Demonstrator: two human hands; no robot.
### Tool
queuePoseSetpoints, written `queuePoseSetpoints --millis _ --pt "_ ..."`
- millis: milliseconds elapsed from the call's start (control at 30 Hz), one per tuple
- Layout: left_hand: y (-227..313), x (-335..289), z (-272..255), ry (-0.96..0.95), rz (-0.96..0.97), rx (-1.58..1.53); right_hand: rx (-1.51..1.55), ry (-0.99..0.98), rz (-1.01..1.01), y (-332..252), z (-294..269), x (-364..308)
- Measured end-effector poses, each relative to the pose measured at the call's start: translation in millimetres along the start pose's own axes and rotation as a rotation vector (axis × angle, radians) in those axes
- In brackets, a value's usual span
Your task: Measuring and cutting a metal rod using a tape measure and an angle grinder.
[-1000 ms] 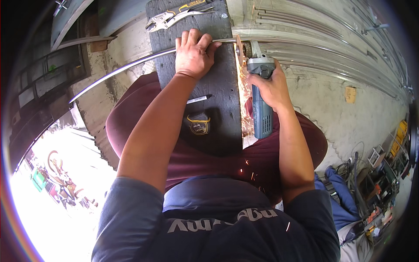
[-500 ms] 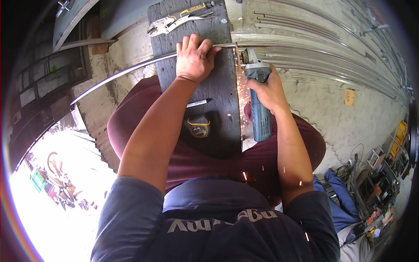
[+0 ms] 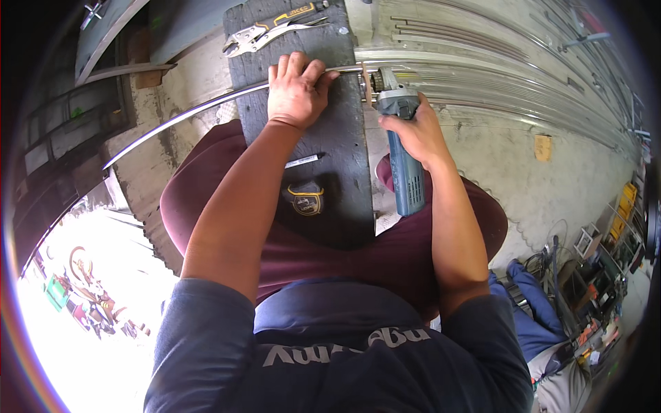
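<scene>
Left hand (image 3: 297,95) gripping metal tube (image 3: 248,91) across wooden plank (image 3: 344,151). Right hand (image 3: 418,134) closed around angle grinder (image 3: 406,175), disc (image 3: 368,88) beside plank's right edge.

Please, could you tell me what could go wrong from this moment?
The left hand holds the long metal piece on the wooden board while the locking pliers lie unused, so the piece might turn or slip. The right hand alone holds the angle grinder; if its disc caught, the tool could kick. The left hand is bare and close to the disc, so a slip might cut it.
</scene>
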State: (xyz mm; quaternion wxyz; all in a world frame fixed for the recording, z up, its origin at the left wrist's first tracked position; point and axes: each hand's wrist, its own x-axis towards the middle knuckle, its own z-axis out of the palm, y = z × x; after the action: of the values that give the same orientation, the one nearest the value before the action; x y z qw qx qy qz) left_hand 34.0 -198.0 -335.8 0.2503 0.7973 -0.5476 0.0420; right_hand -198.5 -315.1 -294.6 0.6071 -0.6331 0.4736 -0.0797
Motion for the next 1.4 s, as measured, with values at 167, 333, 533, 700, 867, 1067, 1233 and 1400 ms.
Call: queuePoseSetpoints --millis 167,333,533,700,867,1067,1233,1400 --pt "2.2 -1.1 -12.7 -0.045 -0.054 0.011 -0.101 0.038 -0.062 0.9 -11.3 -1.7" --pt "-0.5 -1.5 -8.1 -0.191 0.009 0.150 -0.473 0.120 -0.040 -20.7 -21.5 -6.6" --pt "22.7 -46.2 -34.7 -0.365 0.022 0.094 -0.628 0.045 0.026 -35.1 -23.8 -21.4" --pt "35.7 -64.0 -51.8 -0.495 0.010 0.056 -0.668 0.030 0.001 -36.0 -15.0 -29.6" --pt "37.4 -56.7 -51.9 -0.526 -0.033 0.051 -0.679 0.000 -0.013 -45.6 -1.8 -34.3" --pt "20.2 -29.8 -32.4 -0.443 -0.032 0.094 -0.657 0.033 -0.020 -47.0 3.8 -28.3" --pt "1.9 2.2 -16.6 -0.374 -0.038 0.145 -0.604 0.074 -0.009 -56.4 16.9 -21.5" --pt "-10.3 29.5 -3.1 -0.330 -0.052 0.234 -0.515 0.072 0.051 -66.1 27.7 -12.2"
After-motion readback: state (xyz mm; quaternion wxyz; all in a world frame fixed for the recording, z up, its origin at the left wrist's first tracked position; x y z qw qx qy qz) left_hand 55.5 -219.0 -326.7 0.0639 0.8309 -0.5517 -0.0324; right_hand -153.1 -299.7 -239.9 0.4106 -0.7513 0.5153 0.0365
